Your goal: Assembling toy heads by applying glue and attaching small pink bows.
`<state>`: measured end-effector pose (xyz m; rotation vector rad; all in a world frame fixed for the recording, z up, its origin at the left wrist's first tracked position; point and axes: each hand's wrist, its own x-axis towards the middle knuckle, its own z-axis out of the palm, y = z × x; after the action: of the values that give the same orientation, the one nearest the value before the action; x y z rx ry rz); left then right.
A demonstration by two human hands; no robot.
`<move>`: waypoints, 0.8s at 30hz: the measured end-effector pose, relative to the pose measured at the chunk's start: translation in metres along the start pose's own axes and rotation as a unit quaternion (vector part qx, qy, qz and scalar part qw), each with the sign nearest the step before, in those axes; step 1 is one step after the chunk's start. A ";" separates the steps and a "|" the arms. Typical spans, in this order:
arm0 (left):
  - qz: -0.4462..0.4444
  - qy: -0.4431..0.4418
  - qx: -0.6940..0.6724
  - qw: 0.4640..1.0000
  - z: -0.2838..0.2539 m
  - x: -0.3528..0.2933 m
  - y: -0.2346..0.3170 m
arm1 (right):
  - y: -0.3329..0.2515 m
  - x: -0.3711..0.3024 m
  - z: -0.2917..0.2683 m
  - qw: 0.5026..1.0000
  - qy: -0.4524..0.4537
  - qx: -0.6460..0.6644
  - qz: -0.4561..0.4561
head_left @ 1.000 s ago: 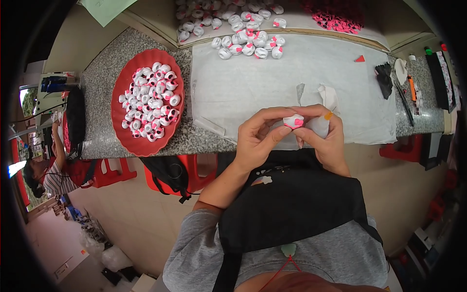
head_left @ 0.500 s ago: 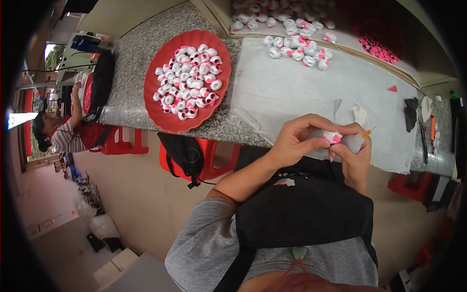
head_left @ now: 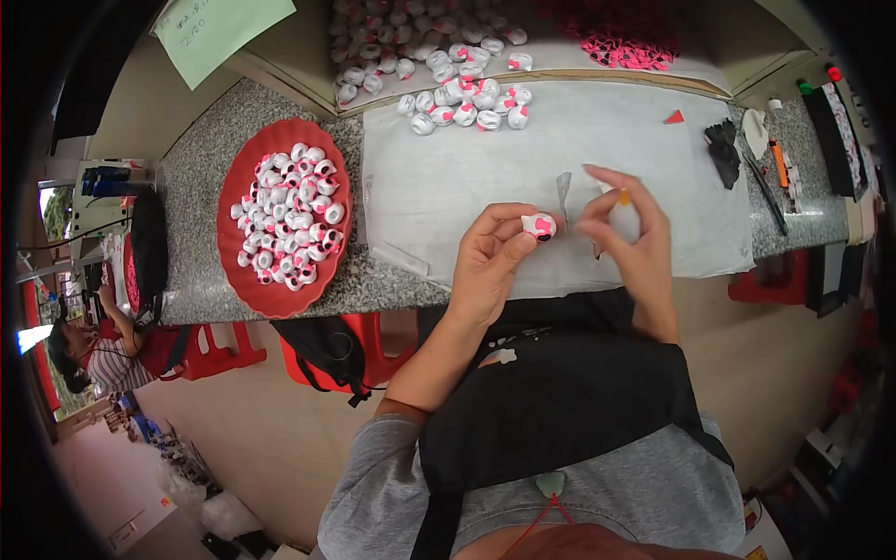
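Observation:
My left hand point(head_left: 492, 252) pinches a small round white piece point(head_left: 539, 225) with pink and black patches between thumb and fingertips, above the paper-covered worktop. Just to its right is my right hand point(head_left: 644, 238), slightly blurred, its thumb and index finger spread apart. A translucent squeeze bottle with an orange needle tip point(head_left: 623, 198) is tucked in that palm, mostly hidden by the fingers. Beneath the hands lies a white paper sheet point(head_left: 635, 140). A thin grey scrap point(head_left: 564, 191) rests on it between the two hands.
A red scalloped tray point(head_left: 231, 261) full of similar white pieces stands at the left. More white pieces point(head_left: 467, 98) are heaped at the back, beside pink parts point(head_left: 630, 53). A black cloth point(head_left: 722, 154) and orange cutter point(head_left: 777, 163) lie right. A person point(head_left: 117, 359) sits far left.
My hands have drawn apart; the right has let go of the white piece, keeping the bottle, and the left alone holds it. The whole view has shifted, so the worktop appears further left.

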<state>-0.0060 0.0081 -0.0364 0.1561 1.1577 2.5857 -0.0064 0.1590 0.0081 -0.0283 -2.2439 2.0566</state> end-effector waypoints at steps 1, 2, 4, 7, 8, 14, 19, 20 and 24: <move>-0.015 0.015 -0.015 1.000 0.001 0.001 0.000 | 0.007 0.006 -0.013 1.000 0.002 -0.001 -0.002; -0.016 0.013 -0.016 1.000 0.001 0.001 0.000 | 0.013 0.011 -0.025 0.984 0.008 -0.163 -0.074; -0.046 0.017 -0.049 0.998 0.001 0.002 0.000 | 0.021 0.010 -0.032 0.935 0.001 -0.341 -0.103; -0.050 0.021 -0.060 0.997 0.002 0.003 -0.001 | 0.027 0.008 -0.031 0.920 -0.012 -0.391 -0.034; -0.051 0.019 -0.061 0.997 0.003 0.003 -0.001 | 0.026 0.007 -0.030 0.920 -0.010 -0.392 -0.033; -0.020 0.034 -0.021 0.999 0.009 0.001 -0.005 | 0.007 -0.008 -0.003 0.993 -0.001 -0.042 -0.114; 0.005 0.069 0.046 0.997 0.011 0.001 -0.007 | 0.014 -0.015 0.011 0.982 0.014 -0.100 -0.158; 0.005 0.071 0.047 0.996 0.012 0.000 -0.007 | 0.014 -0.016 0.011 0.977 0.028 -0.111 -0.182; 0.037 0.069 0.081 0.994 0.015 -0.002 -0.009 | 0.018 -0.016 0.011 0.963 0.049 -0.126 -0.231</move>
<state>0.0012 0.0237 -0.0332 0.0564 1.4371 2.6007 0.0075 0.1480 -0.0114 0.3346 -2.1747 1.4955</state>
